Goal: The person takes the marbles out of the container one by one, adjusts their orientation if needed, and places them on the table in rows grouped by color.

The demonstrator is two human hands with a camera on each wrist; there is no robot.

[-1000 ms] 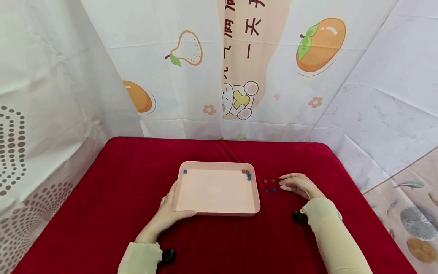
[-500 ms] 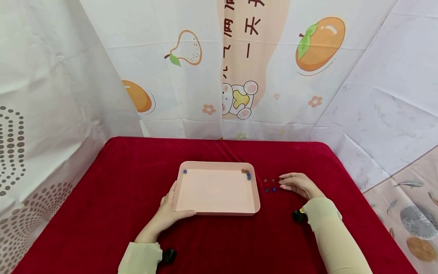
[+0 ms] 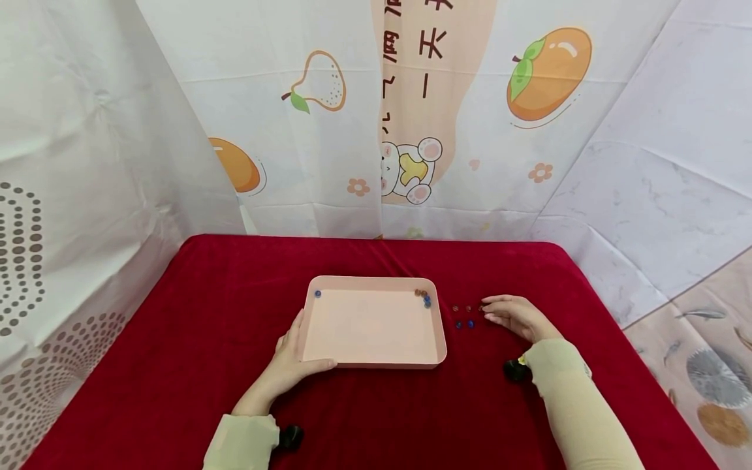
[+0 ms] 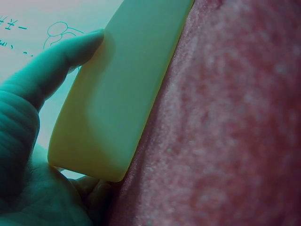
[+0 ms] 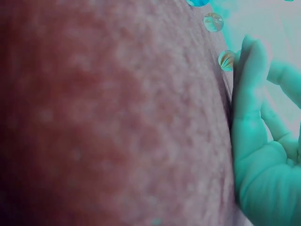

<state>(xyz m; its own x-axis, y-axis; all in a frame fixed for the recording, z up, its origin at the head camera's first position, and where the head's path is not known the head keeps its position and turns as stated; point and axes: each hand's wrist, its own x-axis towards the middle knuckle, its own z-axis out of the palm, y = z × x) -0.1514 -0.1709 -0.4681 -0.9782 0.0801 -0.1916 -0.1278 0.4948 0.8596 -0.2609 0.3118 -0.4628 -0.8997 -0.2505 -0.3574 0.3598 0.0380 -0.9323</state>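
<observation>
In the head view, my left hand [image 3: 288, 359] grips the near left corner of a shallow pale pink tray [image 3: 376, 364], thumb along the front wall and fingers along the left side. The left wrist view shows the thumb [image 4: 70, 56] on the tray's wall [image 4: 122, 84]. My right hand [image 3: 514, 316] rests on the cloth right of the tray, fingers loosely bent. Its fingertips are right at an orange-streaked glass marble [image 5: 226, 60]. Beside it in a row lie two brownish marbles, one of them [image 3: 468, 309] nearest, with two blue marbles [image 3: 470, 324] in front.
Inside the tray, one blue marble [image 3: 318, 294] sits at the far left corner. Brown marbles [image 3: 418, 292] and blue marbles [image 3: 427, 303] cluster at its far right corner. Red cloth [image 3: 376, 424] covers the table; printed curtains [image 3: 264, 130] stand behind and at the sides.
My right hand has shifted slightly to the right, showing more of the marble at its fingertips. The left hand and the tray stay in place.
</observation>
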